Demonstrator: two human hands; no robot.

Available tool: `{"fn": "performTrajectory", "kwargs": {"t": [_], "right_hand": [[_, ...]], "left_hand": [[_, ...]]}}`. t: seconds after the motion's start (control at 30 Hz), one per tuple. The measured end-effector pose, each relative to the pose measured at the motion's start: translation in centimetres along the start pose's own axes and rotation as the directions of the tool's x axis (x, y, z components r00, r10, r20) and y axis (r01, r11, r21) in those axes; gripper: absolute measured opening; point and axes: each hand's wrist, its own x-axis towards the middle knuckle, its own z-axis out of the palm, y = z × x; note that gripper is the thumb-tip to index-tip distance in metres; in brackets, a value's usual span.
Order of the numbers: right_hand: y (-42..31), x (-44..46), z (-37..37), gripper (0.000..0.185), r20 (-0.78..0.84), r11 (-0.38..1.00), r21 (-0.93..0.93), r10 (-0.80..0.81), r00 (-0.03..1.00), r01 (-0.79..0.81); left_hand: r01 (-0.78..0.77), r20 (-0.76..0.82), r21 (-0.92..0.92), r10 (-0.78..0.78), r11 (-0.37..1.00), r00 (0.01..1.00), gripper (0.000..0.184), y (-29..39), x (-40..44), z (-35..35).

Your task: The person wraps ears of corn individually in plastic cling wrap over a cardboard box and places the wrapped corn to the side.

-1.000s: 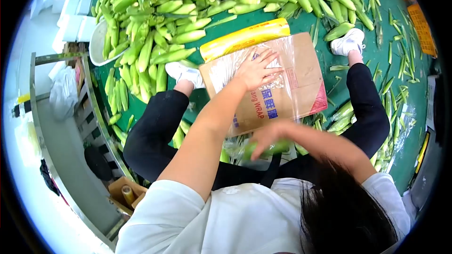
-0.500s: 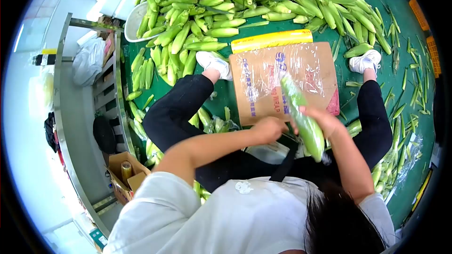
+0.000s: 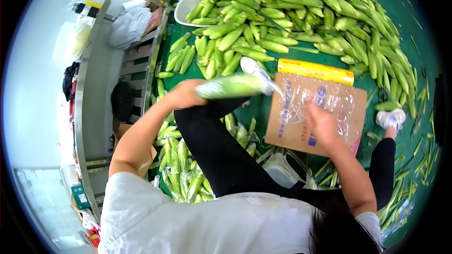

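My left hand (image 3: 186,93) is closed around one end of a green corn cob in its husk (image 3: 230,87), covered in shiny clear film. The cob lies nearly level above my left knee, a little blurred. My right hand (image 3: 322,123) is over the cardboard box (image 3: 287,127), its fingers smeared by motion; whether they grip anything cannot be made out. Wrinkled clear film (image 3: 294,113) lies on the box beside that hand. Along the box's far edge lies a yellow roll (image 3: 315,71).
A large heap of unwrapped corn (image 3: 282,14) covers the far floor, with a white tub (image 3: 190,7) at its left. Film-wrapped cobs (image 3: 181,167) lie left of my legs. A metal rack (image 3: 141,61) stands at the left. Loose husk leaves (image 3: 414,160) are scattered at the right.
The wrapped cob has passed from my right hand to my left, which has swung out leftward with it. My right hand has moved over the box. The view has shifted left.
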Motion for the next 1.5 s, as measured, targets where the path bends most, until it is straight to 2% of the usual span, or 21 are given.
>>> {"fn": "performTrajectory", "kwargs": {"t": [0.07, 0.13, 0.23, 0.33, 0.4, 0.43, 0.47, 0.53, 0.6, 0.67, 0.77, 0.93, 1.03, 1.1, 1.13, 1.2, 1.23, 1.27, 1.33, 1.4, 1.5], "right_hand": [[1.5, 2.4, -0.6, 0.021, -0.063, 0.931, 0.139, 0.348, 0.936, -0.337], [5.9, 1.7, 1.3, 0.021, -0.196, 0.918, 0.2, 0.381, 0.904, -0.343], [8.2, -2.0, 1.0, 0.019, -0.139, 0.839, 0.219, 0.531, 0.836, -0.497], [10.5, -7.2, 0.7, 0.021, -0.076, 0.747, 0.274, 0.644, 0.761, -0.605], [12.4, -8.6, 0.1, 0.022, -0.116, 0.717, 0.251, 0.69, 0.715, -0.651], [13.2, -9.3, -0.1, 0.023, -0.174, 0.708, 0.227, 0.705, 0.688, -0.668], [13.6, -10.0, -0.5, 0.023, -0.236, 0.695, 0.201, 0.719, 0.654, -0.691], [14.9, -10.9, -0.5, 0.036, -0.292, 0.594, 0.196, 0.795, 0.531, -0.781], [15.3, -12.4, -0.4, 0.048, -0.353, 0.576, -0.043, 0.756, 0.552, -0.816], [13.4, -12.3, -0.4, 0.052, -0.386, 0.473, 0.008, 0.814, 0.433, -0.881], [12.4, -13.1, 0.8, 0.053, -0.399, 0.44, 0.105, 0.84, 0.368, -0.892], [10.2, -10.2, 0.6, 0.035, -0.34, 0.463, 0.057, 0.842, 0.419, -0.885], [10.3, -11.1, 1.3, 0.021, -0.321, 0.494, 0.036, 0.829, 0.458, -0.869], [10.9, -11.7, 1.9, 0.015, -0.331, 0.564, 0.024, 0.784, 0.526, -0.825], [11.6, -12.8, 2.8, 0.014, -0.309, 0.561, 0.165, 0.81, 0.498, -0.811], [14.0, -14.0, 4.4, 0.012, -0.279, 0.548, 0.427, 0.837, 0.471, -0.72], [14.0, -13.9, 4.3, 0.011, -0.001, 0.163, 0.841, 0.954, 0.301, -0.517], [13.6, -13.6, 4.1, 0.011, -0.151, 0.299, 0.858, 0.924, 0.352, -0.418], [12.9, -12.1, 2.5, 0.011, -0.454, 0.562, 0.801, 0.795, 0.403, -0.207], [10.9, -9.2, -0.6, 0.01, -0.593, 0.852, 0.37, 0.524, 0.612, -0.37], [12.1, -4.9, 2.6, 0.017, -0.44, 0.964, 0.025, 0.25, 0.863, -0.266]], "left_hand": [[0.335, -0.352, 0.085, -0.287, 0.938, 0.891, 0.046, -8.4, -4.2, -3.5], [0.54, -0.42, 0.146, -0.442, 0.829, 0.793, 0.049, -21.5, -10.9, -2.2], [0.519, 0.048, 0.568, -0.655, 0.639, 0.754, 0.058, -25.6, -20.5, 2.6], [0.335, 0.609, 0.597, -0.683, 0.729, 0.403, 0.043, -29.5, -19.5, 4.7], [0.297, 0.618, 0.532, -0.603, 0.793, 0.504, 0.033, -33.6, -10.0, 4.6], [0.271, 0.469, 0.49, -0.513, 0.828, 0.719, 0.029, -34.4, -3.0, 4.9], [0.216, 0.19, 0.458, -0.332, 0.862, 0.924, 0.026, -32.9, 5.3, 5.3], [0.058, -0.307, 0.509, 0.118, 0.859, 0.944, 0.045, -24.2, 20.7, 6.3], [-0.174, -0.192, 0.662, 0.39, 0.729, 0.9, 0.06, -17.9, 31.9, 8.8], [0.0, -0.079, 0.748, 0.09, 0.663, 0.993, 0.078, -15.8, 37.4, 13.9], [0.341, -0.173, 0.719, -0.319, 0.605, 0.932, 0.084, -9.9, 39.2, 14.2], [0.087, -0.053, 0.675, -0.07, 0.732, 0.996, 0.074, -11.6, 34.2, 10.7], [0.178, -0.052, 0.045, -0.175, 0.983, 0.983, 0.06, -3.3, 27.2, 8.3], [-0.244, -0.283, 0.019, 0.239, 0.97, 0.929, 0.048, 0.0, 24.7, 10.9], [-0.314, -0.22, -0.188, 0.272, 0.93, 0.937, 0.043, 3.3, 23.9, 12.7], [-0.448, -0.132, -0.084, 0.436, 0.89, 0.89, 0.058, 10.9, 22.9, 16.5], [-0.465, -0.076, -0.05, 0.461, 0.884, 0.884, 0.063, 12.5, 23.0, 19.2], [-0.561, -0.081, 0.214, 0.587, 0.8, 0.806, 0.065, 14.0, 23.4, 21.4], [-0.517, 0.082, 0.255, 0.515, 0.817, 0.853, 0.072, 15.5, 23.4, 24.2], [-0.618, 0.091, 0.261, 0.619, 0.741, 0.78, 0.076, 16.0, 23.5, 25.6], [-0.549, 0.031, 0.494, 0.617, 0.674, 0.786, 0.075, 18.5, 21.5, 24.6]]}}
